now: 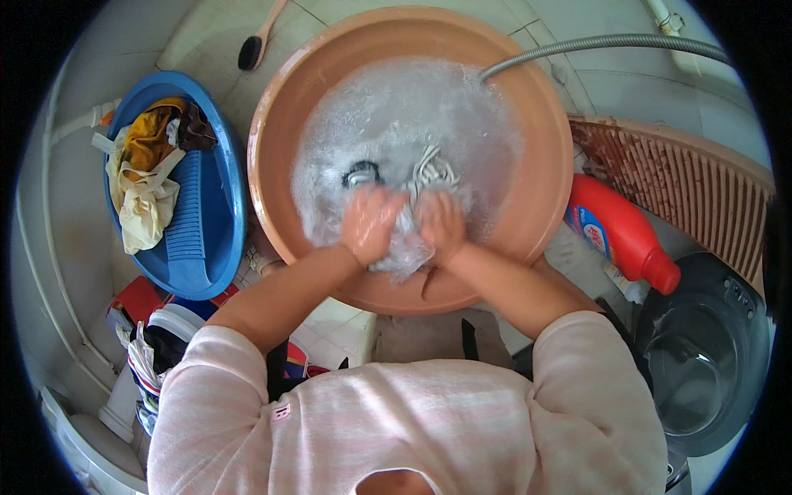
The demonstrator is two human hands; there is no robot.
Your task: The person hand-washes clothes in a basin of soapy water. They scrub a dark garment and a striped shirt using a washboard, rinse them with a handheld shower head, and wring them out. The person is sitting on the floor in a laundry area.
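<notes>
A large orange plastic basin stands before me with sudsy water in it. A striped, light-coloured cloth lies partly under the water, bunched between my hands. Both hands are blurred by motion and splashing. My left hand is on the cloth's left part, next to a dark-edged bit of fabric. My right hand presses on the cloth's right part, its fingers bent. Water and foam hide how firmly the fingers grip. A metal flexible hose runs over the basin's far right rim, its end at the water.
At left is a blue basin with a built-in washboard and yellow, cream and brown clothes. A wooden-handled brush lies beyond. To the right are a red detergent bottle, a brown washboard and a dark basin.
</notes>
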